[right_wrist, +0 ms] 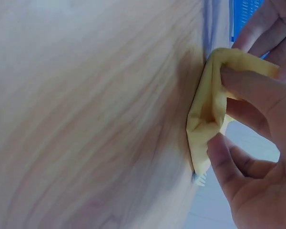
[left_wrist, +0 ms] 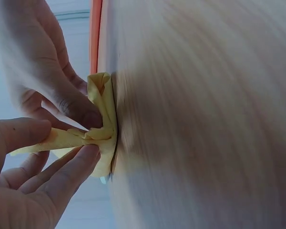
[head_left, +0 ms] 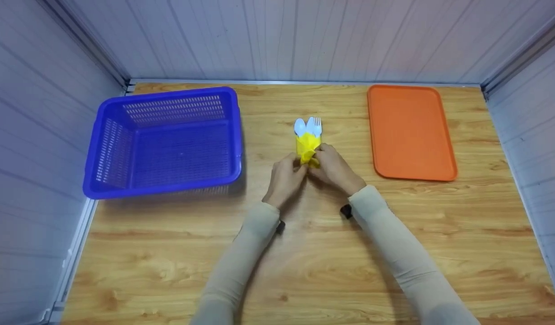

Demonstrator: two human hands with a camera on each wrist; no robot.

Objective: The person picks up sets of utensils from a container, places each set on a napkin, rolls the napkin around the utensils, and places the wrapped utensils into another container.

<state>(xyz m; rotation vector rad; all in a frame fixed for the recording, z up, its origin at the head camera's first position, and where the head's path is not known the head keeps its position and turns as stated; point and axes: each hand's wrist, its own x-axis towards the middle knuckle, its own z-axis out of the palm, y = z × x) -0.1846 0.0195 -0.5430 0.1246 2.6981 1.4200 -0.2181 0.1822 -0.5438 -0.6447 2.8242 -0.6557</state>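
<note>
A: Position of the napkin point(head_left: 307, 142)?

B: We record it on the desk point(head_left: 304, 271), right of the basket point(head_left: 169, 188) and apart from it.

A: Contents?

B: We see three pale heads protruding at the napkin's far end. Counting away from the basket: a spoon point(head_left: 300, 127), a middle utensil point(head_left: 310, 125), a fork point(head_left: 317, 125). The middle one's type we cannot tell. Handles are hidden by the yellow folds.

A: Grips?

B: On the side nearer the basket, the left hand point(head_left: 284, 178) pinches a raised flap of the napkin between thumb and fingers. Farther from the basket, the right hand point(head_left: 334, 169) pinches the fold, its thumb pressed on the cloth. We note the hands close together; whether they touch, we cannot tell.

A: Surroundings?

B: We log an orange tray point(head_left: 412, 131) lying flat, well to the right of the basket, past the napkin. The basket is blue, with slotted walls. Pale sleeves point(head_left: 239, 257) cover both arms.
</note>
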